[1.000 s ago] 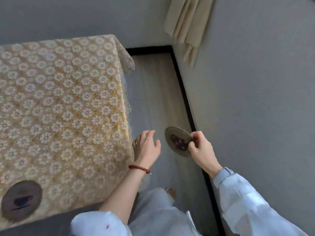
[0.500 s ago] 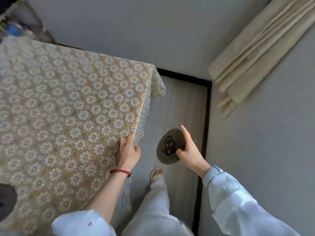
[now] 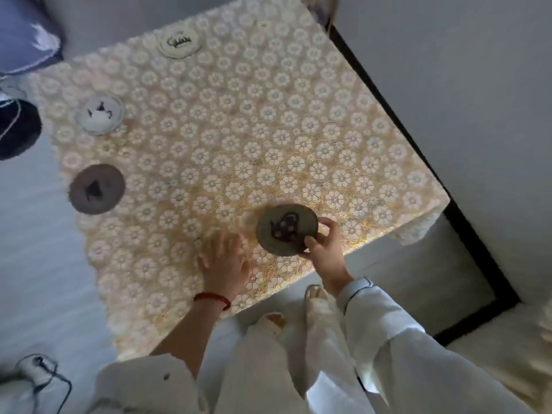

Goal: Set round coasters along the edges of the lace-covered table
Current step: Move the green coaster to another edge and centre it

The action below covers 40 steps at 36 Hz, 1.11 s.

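Note:
A table under a floral lace cloth (image 3: 268, 121) fills the middle of the view. My right hand (image 3: 324, 249) grips a dark round coaster with a teapot picture (image 3: 285, 230) by its right edge, over the cloth near the table's near edge. My left hand (image 3: 225, 261) lies flat on the cloth just left of it, fingers spread, a red bead bracelet on the wrist. Three coasters lie on the cloth: a dark one (image 3: 97, 189) and a white teapot one (image 3: 100, 115) along the left edge, a white one (image 3: 179, 42) at the far edge.
A grey wall with a black skirting strip (image 3: 418, 150) runs close along the table's right side. My legs and a slippered foot (image 3: 316, 297) stand at the near edge. A blue cushion (image 3: 24, 34) and a dark round object (image 3: 18, 130) lie at the far left.
The view has swung round to show the whole tabletop. My right hand has carried the coaster from beside the table to over the cloth. My left hand has slid onto the cloth.

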Tool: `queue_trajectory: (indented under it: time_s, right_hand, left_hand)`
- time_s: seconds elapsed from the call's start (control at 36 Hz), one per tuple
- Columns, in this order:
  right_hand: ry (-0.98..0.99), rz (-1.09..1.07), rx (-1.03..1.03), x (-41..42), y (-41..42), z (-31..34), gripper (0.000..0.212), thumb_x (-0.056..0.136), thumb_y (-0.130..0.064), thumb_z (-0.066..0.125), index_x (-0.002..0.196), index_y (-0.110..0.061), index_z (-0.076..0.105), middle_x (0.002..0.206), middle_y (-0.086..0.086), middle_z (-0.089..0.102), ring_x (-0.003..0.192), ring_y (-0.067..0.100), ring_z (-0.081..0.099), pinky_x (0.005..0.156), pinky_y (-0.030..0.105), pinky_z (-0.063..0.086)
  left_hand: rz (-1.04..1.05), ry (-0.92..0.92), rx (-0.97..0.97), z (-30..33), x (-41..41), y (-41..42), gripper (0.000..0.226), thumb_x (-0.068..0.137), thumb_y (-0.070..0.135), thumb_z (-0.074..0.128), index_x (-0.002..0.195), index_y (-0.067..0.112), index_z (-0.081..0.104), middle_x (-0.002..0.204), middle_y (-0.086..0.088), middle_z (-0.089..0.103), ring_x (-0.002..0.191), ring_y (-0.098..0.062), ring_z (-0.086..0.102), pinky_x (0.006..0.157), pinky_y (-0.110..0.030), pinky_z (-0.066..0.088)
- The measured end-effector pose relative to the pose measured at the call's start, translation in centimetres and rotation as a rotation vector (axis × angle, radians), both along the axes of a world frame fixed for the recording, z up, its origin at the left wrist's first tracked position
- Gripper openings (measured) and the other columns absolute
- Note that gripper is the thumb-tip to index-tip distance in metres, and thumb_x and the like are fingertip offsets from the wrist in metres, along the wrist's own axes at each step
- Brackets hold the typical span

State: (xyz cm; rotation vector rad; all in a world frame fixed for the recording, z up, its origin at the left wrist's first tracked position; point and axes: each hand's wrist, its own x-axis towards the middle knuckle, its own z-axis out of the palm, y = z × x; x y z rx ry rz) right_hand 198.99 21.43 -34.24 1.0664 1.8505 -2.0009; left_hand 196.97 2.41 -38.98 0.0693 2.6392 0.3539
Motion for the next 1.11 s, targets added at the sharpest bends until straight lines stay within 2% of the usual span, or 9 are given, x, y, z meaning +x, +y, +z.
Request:
queue_trajectory:
  time_s: [0.08,0.17,0.28,0.33,0.53,0.67,0.78,0.94,1.11]
  right_hand:
    - [-0.038,0.164,0.121,-0.8,1.0,-2.1,0.035,0.083,0.011,0.040,0.112,-0.008,0.033,0.086,0.009,0.065,0.073,0.019,0.061,0.063,0.031,0.054]
    - [-0.013,0.245,0.240,-0.8,2.2,-3.6,0.024,0.082,0.011,0.045,0.097,-0.007,0.039,0.097,0.026,0.060,0.088,0.038,0.060,0.076,0.045,0.054]
    - [0.035,0.476,0.407,-1.7,3.7,-4.5,0.019,0.088,-0.003,0.047,0.090,-0.021,0.040,0.092,0.014,0.061,0.076,0.030,0.061,0.062,0.034,0.052]
    - [0.013,0.535,0.440,-2.9,4.4,-4.6,0.017,0.088,-0.012,0.049,0.102,-0.014,0.039,0.091,0.009,0.059,0.072,0.024,0.061,0.060,0.029,0.048]
    - [0.031,0.789,0.554,-6.7,4.5,-4.7,0.024,0.084,-0.006,0.050,0.108,-0.002,0.053,0.095,0.015,0.066,0.087,0.031,0.064,0.079,0.049,0.054]
    - [0.184,0.939,0.523,-6.9,4.9,-4.5,0.032,0.085,0.001,0.047,0.114,-0.013,0.046,0.105,0.006,0.062,0.095,0.024,0.058,0.079,0.037,0.050]
    - [0.202,1.042,0.546,-6.9,6.0,-4.7,0.035,0.086,-0.003,0.047,0.118,-0.016,0.046,0.113,0.009,0.061,0.099,0.027,0.058,0.084,0.040,0.048]
    - [0.259,1.103,0.603,-6.5,6.4,-4.7,0.022,0.088,-0.006,0.050,0.109,-0.013,0.050,0.097,0.004,0.060,0.085,0.017,0.053,0.074,0.031,0.039]
    - [0.275,1.167,0.629,-6.2,6.7,-4.8,0.021,0.088,-0.006,0.050,0.109,-0.011,0.047,0.085,0.000,0.055,0.079,0.021,0.055,0.071,0.030,0.040]
  left_hand:
    - [0.080,0.016,-0.023,-1.5,1.6,0.5,0.062,0.088,0.040,0.043,0.142,0.031,0.014,0.156,-0.008,-0.004,0.141,-0.035,-0.005,0.111,-0.061,0.006]
    - [0.193,0.054,0.016,-2.1,2.5,2.0,0.060,0.089,0.035,0.044,0.142,0.029,0.017,0.156,-0.008,-0.002,0.141,-0.034,-0.006,0.111,-0.062,0.006]
    - [0.303,0.125,0.088,-2.3,3.4,4.1,0.052,0.088,0.029,0.046,0.138,0.026,0.031,0.155,-0.010,0.007,0.142,-0.034,-0.001,0.110,-0.063,0.004]
    - [0.331,0.145,0.133,-2.5,3.6,5.0,0.051,0.087,0.029,0.047,0.136,0.027,0.034,0.156,-0.008,0.005,0.142,-0.032,-0.003,0.109,-0.060,-0.002]
    - [0.405,0.120,0.157,-2.3,2.2,5.7,0.058,0.087,0.033,0.048,0.140,0.032,0.025,0.156,-0.003,0.003,0.142,-0.027,-0.005,0.111,-0.059,-0.004]
    - [0.368,0.142,0.164,-2.4,3.8,5.0,0.065,0.083,0.037,0.054,0.141,0.030,0.024,0.156,-0.005,0.003,0.143,-0.026,-0.005,0.114,-0.055,-0.003]
    - [0.285,0.142,0.132,-2.9,5.2,4.7,0.081,0.079,0.048,0.058,0.143,0.031,0.011,0.156,-0.008,-0.005,0.142,-0.029,-0.011,0.113,-0.053,-0.006]
    - [0.263,0.131,0.104,-3.4,5.4,5.1,0.087,0.071,0.058,0.060,0.142,0.035,0.014,0.155,-0.012,-0.004,0.141,-0.031,-0.012,0.111,-0.058,-0.007]
    - [0.257,0.120,0.091,-3.7,5.4,5.1,0.096,0.066,0.064,0.063,0.142,0.036,0.013,0.155,-0.013,-0.007,0.140,-0.031,-0.015,0.109,-0.056,-0.011]
